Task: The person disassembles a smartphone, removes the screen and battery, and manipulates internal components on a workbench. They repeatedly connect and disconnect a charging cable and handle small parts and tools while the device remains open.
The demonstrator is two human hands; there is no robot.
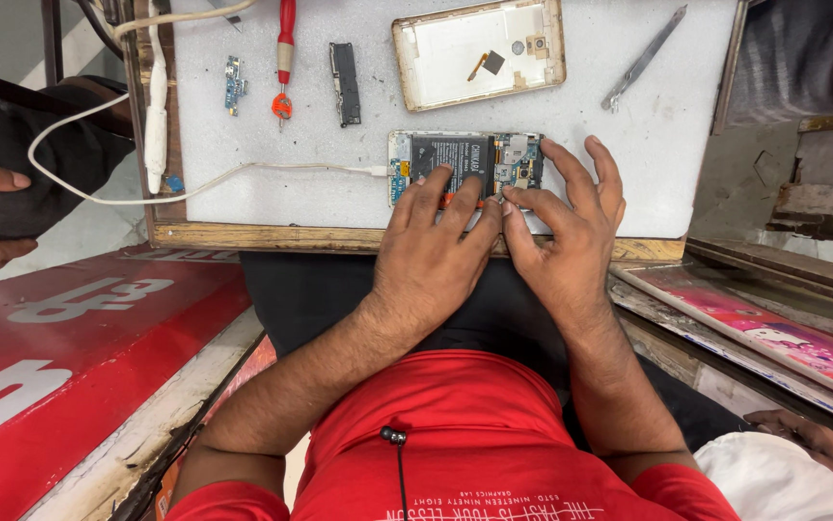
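While both hands press on it, the opened phone (464, 162) lies flat on a white foam mat (628, 125), its black rectangular battery bared. Left hand (433, 253) spreads flat fingers across the battery; right hand (568, 227) pinches narrowly at the circuit board. At twelve o'clock rests the glossy gold-rimmed back cover (479, 53); at ten, a red-handled screwdriver (285, 58).

white foam work board (628, 145) | opened phone (464, 164) – back cover (479, 53) – screwdriver (285, 58)

The opened phone (464, 162) lies on the foam mat (628, 125), its back cover (479, 53) behind it, screwdriver (285, 58) left.
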